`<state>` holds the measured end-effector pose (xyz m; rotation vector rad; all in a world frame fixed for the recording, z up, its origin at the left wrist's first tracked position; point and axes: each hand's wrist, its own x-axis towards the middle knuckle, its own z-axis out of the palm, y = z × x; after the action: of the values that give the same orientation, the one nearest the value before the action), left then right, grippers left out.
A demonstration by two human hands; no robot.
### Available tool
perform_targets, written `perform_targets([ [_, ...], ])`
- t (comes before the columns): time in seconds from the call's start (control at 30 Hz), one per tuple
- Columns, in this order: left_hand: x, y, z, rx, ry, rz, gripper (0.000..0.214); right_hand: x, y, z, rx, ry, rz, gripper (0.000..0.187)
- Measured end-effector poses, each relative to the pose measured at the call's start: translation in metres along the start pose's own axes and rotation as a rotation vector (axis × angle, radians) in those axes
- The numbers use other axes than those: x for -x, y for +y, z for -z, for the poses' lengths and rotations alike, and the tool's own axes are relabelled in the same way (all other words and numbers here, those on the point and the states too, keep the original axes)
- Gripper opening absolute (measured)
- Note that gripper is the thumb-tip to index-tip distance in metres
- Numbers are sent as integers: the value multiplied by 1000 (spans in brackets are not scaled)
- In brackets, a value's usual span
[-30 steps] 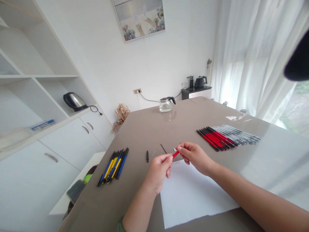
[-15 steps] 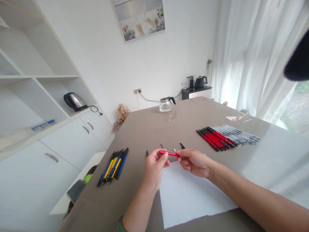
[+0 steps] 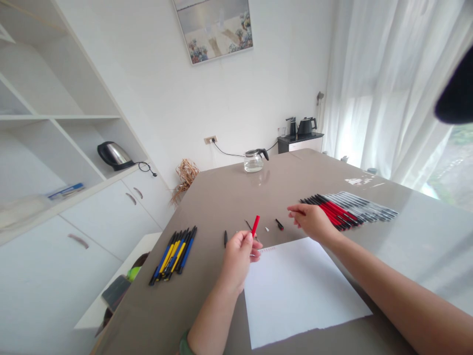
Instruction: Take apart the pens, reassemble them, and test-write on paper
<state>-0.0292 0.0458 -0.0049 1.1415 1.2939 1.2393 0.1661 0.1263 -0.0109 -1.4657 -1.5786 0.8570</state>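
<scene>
My left hand (image 3: 240,256) pinches a red pen barrel (image 3: 255,226) between thumb and fingers, its free end pointing up. My right hand (image 3: 312,219) hovers left of the row of red pens (image 3: 338,213), fingers loosely bent and a little apart, with nothing visible in them. Between the hands, small pen parts lie on the table: a black piece with a red end (image 3: 280,225), a white tip (image 3: 267,229) and a thin dark refill (image 3: 248,224), partly hidden. A black piece (image 3: 225,239) lies left of my left hand. White paper (image 3: 295,291) lies below both hands.
Blue and yellow pens (image 3: 173,256) lie in a group at the left of the table (image 3: 221,197). Clear pens (image 3: 364,204) lie beside the red ones. A glass pot (image 3: 253,161) stands at the far end. Cabinets (image 3: 92,236) line the left side.
My right hand has let go of the red barrel and moved right and up, toward the red pens. My left hand keeps the barrel, which has turned from level to upright.
</scene>
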Motion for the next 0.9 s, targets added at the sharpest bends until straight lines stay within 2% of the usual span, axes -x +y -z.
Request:
perform_targets([
  [0.03,0,0,0,6,2,7,28,-4,6,0,186,30,34,27],
  [0.1,1,1,0,15,4,16,28,-9,16,-2,423,45,84,23],
  [0.33,3,1,-1,30,-17,13,30,-10,16,-13,599,12,137,23],
  [0.57,4,2,-4,36,-38,41,29,-10,17,-14,640,6,137,29],
  [0.8,4,0,-3,33,-49,46,31,-8,10,-9,601,90,134,30],
  [0.87,4,0,-3,47,-62,29,30,0,0,-8,511,108,160,33],
  [0.9,5,1,-4,60,-73,17,30,6,-6,-8,392,93,188,33],
])
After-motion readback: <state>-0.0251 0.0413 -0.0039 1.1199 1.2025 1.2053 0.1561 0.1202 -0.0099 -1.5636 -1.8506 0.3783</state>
